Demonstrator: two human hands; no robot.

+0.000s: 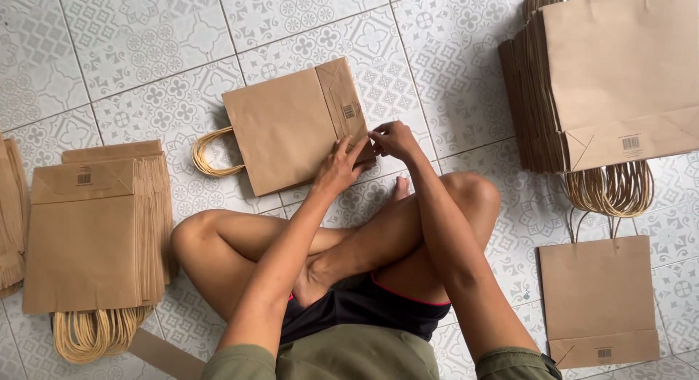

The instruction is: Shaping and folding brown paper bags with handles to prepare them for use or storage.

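The person sits cross-legged on the patterned tile floor point(145, 38), both arms stretched forward over the knees. Just ahead of them lies a flat brown paper bag point(287, 129), tilted a little, its folded bottom flap turned toward the hands and its twisted paper handles point(207, 153) sticking out on the far side, off to the left of the left hand.

The left hand point(338, 167) rests on the bag's near corner, fingers bent and pressing down on the folded bottom. The right hand point(393, 138) sits just beside it, almost touching, its fingertips pinched at the edge of that same flap. Both hands are closed on the bag's bottom fold; exactly what the fingertips grip there is too small to make out.

Well off to the left of the left hand stands a thick stack of the same brown bags point(91, 231), laid flat with a bunch of handles point(95, 333) hanging out at the near end. Another partial stack point(9, 220) shows at the very left edge of the view.

Well out to the right of the right hand and farther away, a taller pile of bags point(604, 74) lies with its handles point(611, 189) spilling toward the person. Nearer, to the right of the right knee, a single flat bag point(597, 296) lies alone on the tiles, its bottom flap at the near end. A strip of brown paper point(164, 354) lies by the left knee.
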